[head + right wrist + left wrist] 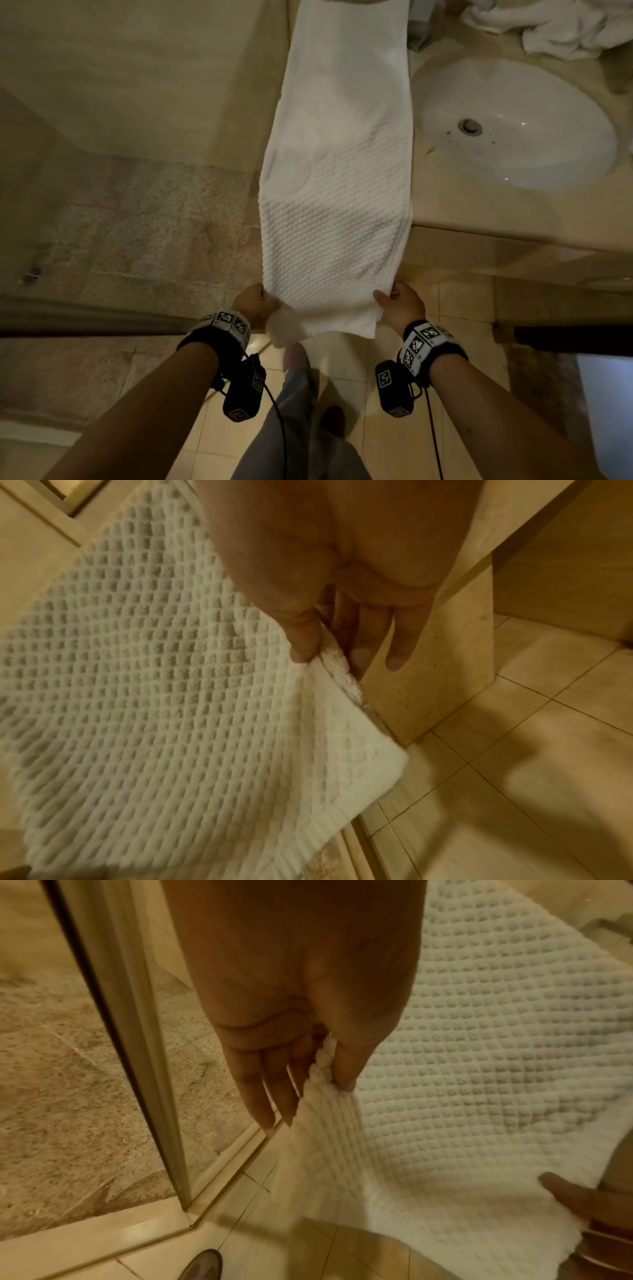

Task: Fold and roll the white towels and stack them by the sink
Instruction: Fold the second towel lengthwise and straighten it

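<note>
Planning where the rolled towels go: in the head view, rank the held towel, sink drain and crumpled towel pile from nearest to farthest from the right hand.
1. Held towel, pinched by the right hand.
2. Sink drain, ahead and to the right.
3. Crumpled towel pile, behind the basin, far right.

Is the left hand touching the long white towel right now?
Touching. The left wrist view shows the left hand pinching the long white towel edge between thumb and fingers.
</note>
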